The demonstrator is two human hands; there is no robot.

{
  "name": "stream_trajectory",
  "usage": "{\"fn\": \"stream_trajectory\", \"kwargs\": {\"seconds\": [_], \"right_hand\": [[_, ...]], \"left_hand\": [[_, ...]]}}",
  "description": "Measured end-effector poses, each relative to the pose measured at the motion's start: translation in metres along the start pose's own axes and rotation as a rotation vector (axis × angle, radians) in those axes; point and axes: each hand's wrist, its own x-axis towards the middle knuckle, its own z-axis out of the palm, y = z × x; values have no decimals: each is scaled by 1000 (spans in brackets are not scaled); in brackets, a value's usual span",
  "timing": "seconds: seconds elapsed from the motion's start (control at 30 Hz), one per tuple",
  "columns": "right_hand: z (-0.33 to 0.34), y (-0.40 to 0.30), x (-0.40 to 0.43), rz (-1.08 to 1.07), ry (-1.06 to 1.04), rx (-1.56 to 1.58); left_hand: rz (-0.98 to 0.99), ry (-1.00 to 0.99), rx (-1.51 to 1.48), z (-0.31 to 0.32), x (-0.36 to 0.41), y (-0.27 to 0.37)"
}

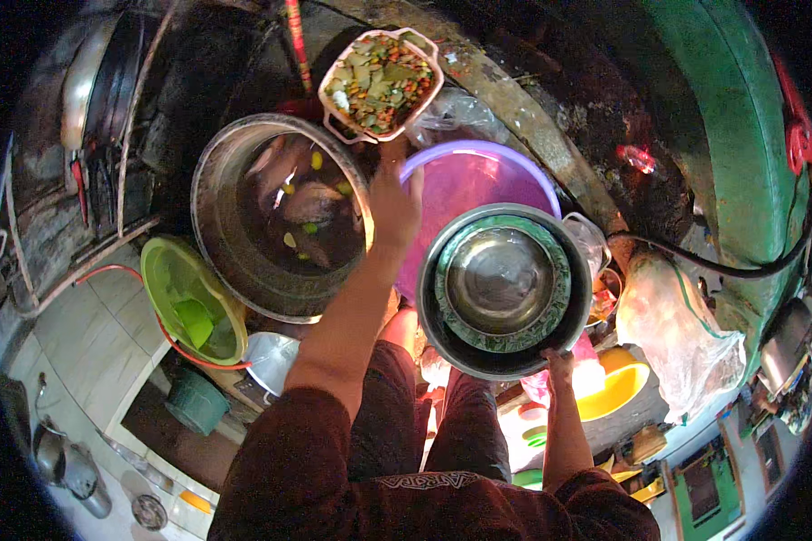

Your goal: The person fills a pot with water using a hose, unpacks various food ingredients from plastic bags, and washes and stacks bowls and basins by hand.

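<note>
My right hand (559, 362) grips the near rim of a stack of nested metal bowls (427, 297), held up over my lap and partly over a pink tub with a purple rim (482, 146). My left hand (396, 203) reaches forward between that tub and a large metal pot (206, 223); its fingertips are dark and hard to make out near the lower edge of a pink plastic basket (436, 51). Chopped leaves and red and green pieces (379, 81) fill the basket. Inside the pot are dark liquid and several green and yellow pieces (317, 160).
A light green basin (152, 270) leans left of the pot, beside a teal bucket (196, 402). At the right are a yellow basin (616, 392), a filled clear plastic bag (670, 338) and a black hose (710, 267). A concrete ledge (534, 122) runs behind the tub.
</note>
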Motion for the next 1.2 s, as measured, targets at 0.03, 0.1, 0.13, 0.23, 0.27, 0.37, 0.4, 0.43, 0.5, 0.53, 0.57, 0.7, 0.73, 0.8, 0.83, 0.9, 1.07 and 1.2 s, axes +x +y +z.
{"fn": "stream_trajectory", "kwargs": {"seconds": [0.03,0.1,0.13,0.23,0.27,0.37,0.4,0.43,0.5,0.53,0.57,0.7,0.73,0.8,0.83,0.9,1.07,1.2], "right_hand": [[1,7,6,10,10,11],[-1,19,15,-23,-68,30],[10,2,9,-32,-105,24],[36,-13,7,-15,-131,104],[43,-7,11,-94,-196,213],[24,1,9,-79,-102,196],[37,-11,4,-66,-110,126],[28,-2,7,-58,-80,131],[30,15,14,-161,-98,193],[33,15,15,-161,-104,206],[35,16,15,-166,-117,209],[35,20,17,-98,-94,136],[33,24,17,-94,-86,144],[35,29,21,-149,-65,61],[36,22,17,-146,-65,65],[36,7,12,-110,-78,-78],[36,17,18,-113,-56,-65],[34,40,36,-142,-44,-38]], "left_hand": [[33,111,120,16,27,4],[-48,-134,244,51,72,-4],[-44,-141,261,69,87,-24],[-267,-263,531,104,131,-74],[-274,-267,432,102,146,-81],[-209,-368,-49,122,139,-12],[-432,-323,-882,109,148,-10],[-495,-371,-974,101,148,30],[-543,-446,-1162,66,163,63],[-534,-445,-1151,54,166,62],[-492,-528,-1059,40,168,60],[-337,-805,-969,-9,140,75],[-333,-817,-966,-16,129,84],[-250,-851,-969,-38,111,104],[-250,-855,-964,-46,101,112],[-150,-797,-960,-63,83,127],[-113,-751,-993,-109,53,174],[-37,-649,-1073,-143,26,205]]}}
